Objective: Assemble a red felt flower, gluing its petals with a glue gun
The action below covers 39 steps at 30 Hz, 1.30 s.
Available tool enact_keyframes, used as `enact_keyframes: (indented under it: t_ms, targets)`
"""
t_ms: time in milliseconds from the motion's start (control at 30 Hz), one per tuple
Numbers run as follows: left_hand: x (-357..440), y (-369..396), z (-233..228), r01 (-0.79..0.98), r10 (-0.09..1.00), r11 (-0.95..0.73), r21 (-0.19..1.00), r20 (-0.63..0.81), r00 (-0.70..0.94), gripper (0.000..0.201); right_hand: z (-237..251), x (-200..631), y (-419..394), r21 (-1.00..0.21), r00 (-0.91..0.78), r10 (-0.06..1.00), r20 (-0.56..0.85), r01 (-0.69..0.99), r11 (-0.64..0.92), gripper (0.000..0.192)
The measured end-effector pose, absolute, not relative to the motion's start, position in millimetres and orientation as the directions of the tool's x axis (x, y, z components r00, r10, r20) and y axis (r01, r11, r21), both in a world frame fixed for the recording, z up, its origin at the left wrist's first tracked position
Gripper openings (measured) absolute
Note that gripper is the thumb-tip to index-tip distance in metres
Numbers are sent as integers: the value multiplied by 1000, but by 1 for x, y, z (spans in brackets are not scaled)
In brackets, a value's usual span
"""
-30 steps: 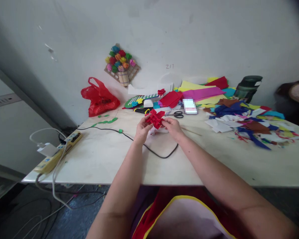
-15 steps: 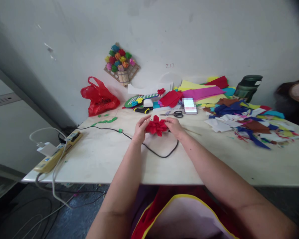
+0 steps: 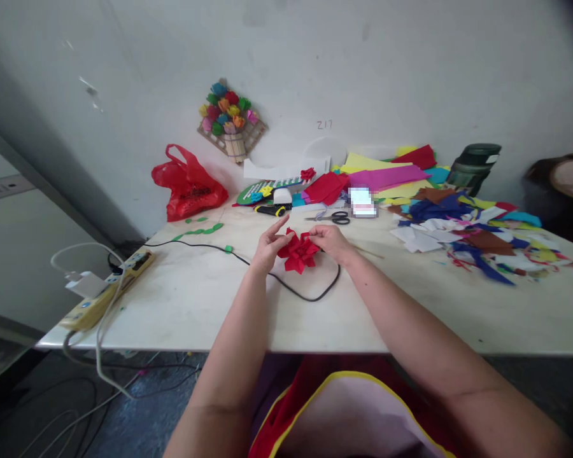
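A red paper flower [image 3: 300, 256] with pointed petals is held between my two hands above the white table. My left hand [image 3: 270, 247] grips its left side, thumb on a petal and the index finger stretched up and away. On the upper right, my right hand [image 3: 332, 240] pinches a petal between thumb and fingers. The flower's face is turned toward me; its underside is hidden. A black cable [image 3: 310, 299] loops on the table below it. Just beyond my right hand lie scissors with black handles [image 3: 339, 218].
Paper scraps [image 3: 477, 235] cover the table's right side, near a dark green bottle [image 3: 472, 166]. Coloured paper sheets [image 3: 386, 177] and a phone [image 3: 363, 201] lie at the back. A red plastic bag [image 3: 191, 184] and a yellow power strip [image 3: 102, 302] are on the left.
The red paper flower has tilted and turned in my hands, its face now more toward me. My right hand has shifted slightly inward along the petals; my left index finger has lifted.
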<state>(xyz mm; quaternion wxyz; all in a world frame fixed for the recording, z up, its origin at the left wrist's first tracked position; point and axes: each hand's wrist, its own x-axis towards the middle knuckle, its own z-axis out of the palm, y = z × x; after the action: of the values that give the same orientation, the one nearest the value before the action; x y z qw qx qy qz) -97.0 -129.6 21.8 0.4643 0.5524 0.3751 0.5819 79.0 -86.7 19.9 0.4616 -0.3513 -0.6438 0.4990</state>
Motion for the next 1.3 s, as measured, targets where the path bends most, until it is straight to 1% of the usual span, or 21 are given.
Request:
enact_keyframes:
  t_ms: [167,233,367,433,467,533,567,633,733,833,933,1133,1300]
  targets:
    - [-96,-130,22,-100,964,-216,971,228,138,72,19,79,-88,-969,-363,903,232,-3,248,21]
    - [-94,-130,22,-84,963,-215,973,226,150,72,19,78,-88,-968,-366,901,232,3,250,21]
    - [-91,-129,23,-83,960,-262,962,268,82,70,21,81,-87,-961,-337,903,266,-22,275,22]
    - [-91,-129,23,-87,956,-289,953,292,25,68,23,84,-86,-943,-250,911,329,-43,329,25]
    - [-91,-128,23,-84,954,-300,950,301,-7,67,24,86,-85,-921,-189,903,387,-36,387,25]
    - [-91,-128,22,-72,949,-312,947,308,-71,64,25,88,-85,-841,-95,840,534,44,540,22]
    - [-92,-127,22,-66,946,-314,947,307,-100,63,26,89,-85,-782,-85,789,609,107,614,20]
    - [-92,-126,21,-52,941,-316,947,306,-147,60,27,88,-88,-644,-133,679,722,230,730,16]
    - [-92,-124,20,-25,929,-324,946,313,-197,54,27,84,-95,-459,-247,550,798,343,820,12]
    - [-93,-121,19,7,914,-337,942,329,-236,49,25,79,-100,-343,-334,492,804,416,842,8]
    - [-93,-119,17,49,903,-346,937,347,-252,46,22,76,-101,-288,-372,481,794,467,836,9]
    - [-93,-115,12,137,885,-350,927,375,-278,41,17,74,-96,-280,-354,510,783,531,799,10]
    - [-92,-114,11,182,880,-353,918,392,-269,39,16,71,-97,-296,-346,533,772,548,783,9]
